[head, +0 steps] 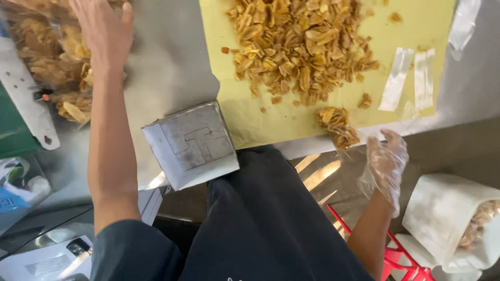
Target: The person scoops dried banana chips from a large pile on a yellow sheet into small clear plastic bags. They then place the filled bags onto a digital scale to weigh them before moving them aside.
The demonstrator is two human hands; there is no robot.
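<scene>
Fingers of your gloved right hand (386, 158) hang loosely open below the yellow sheet (260, 117); the chips (338, 125) at its edge could spill. Your left hand (104, 31) lies spread.

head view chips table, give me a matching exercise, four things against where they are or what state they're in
Things:
1. left hand
2. right hand
3. chip pile
4. metal block

Places or states:
A. spread on the yellow sheet
B. in a clear plastic glove
C. bare, over bagged chips
D. at the table edge, beside the yellow sheet

Pairs: 1-C, 2-B, 3-A, 4-D
</scene>
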